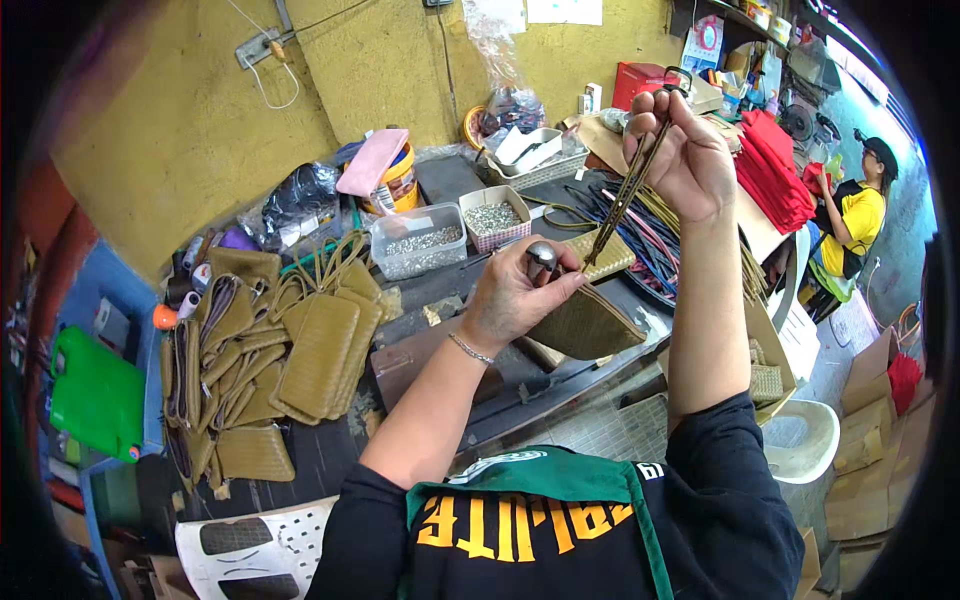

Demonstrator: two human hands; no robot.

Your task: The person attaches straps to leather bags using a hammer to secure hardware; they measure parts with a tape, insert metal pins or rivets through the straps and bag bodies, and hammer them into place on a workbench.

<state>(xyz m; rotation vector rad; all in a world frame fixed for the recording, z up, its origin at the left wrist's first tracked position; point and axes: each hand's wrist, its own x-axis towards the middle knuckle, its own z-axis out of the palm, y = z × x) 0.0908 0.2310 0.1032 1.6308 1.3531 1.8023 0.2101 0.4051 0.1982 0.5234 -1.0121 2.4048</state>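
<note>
An olive woven pouch hangs from my left hand, its corner pinched between thumb and fingers. A rounded shiny metal piece sticks up from the same hand; its lower part is hidden, so I cannot tell its kind. My right hand is raised at the upper right, fingers closed round the upper end of a narrow dark olive strap. The strap slants down to the pouch corner beside my left fingertips. Beneath my hands stand a clear tub and a checked box, both holding small metal fittings.
Several similar finished-looking pouches are heaped at the left of the dark table. Bundled cords and straps lie behind the pouch. Red cloth is stacked at the right, near a seated person in yellow. A white stool stands lower right.
</note>
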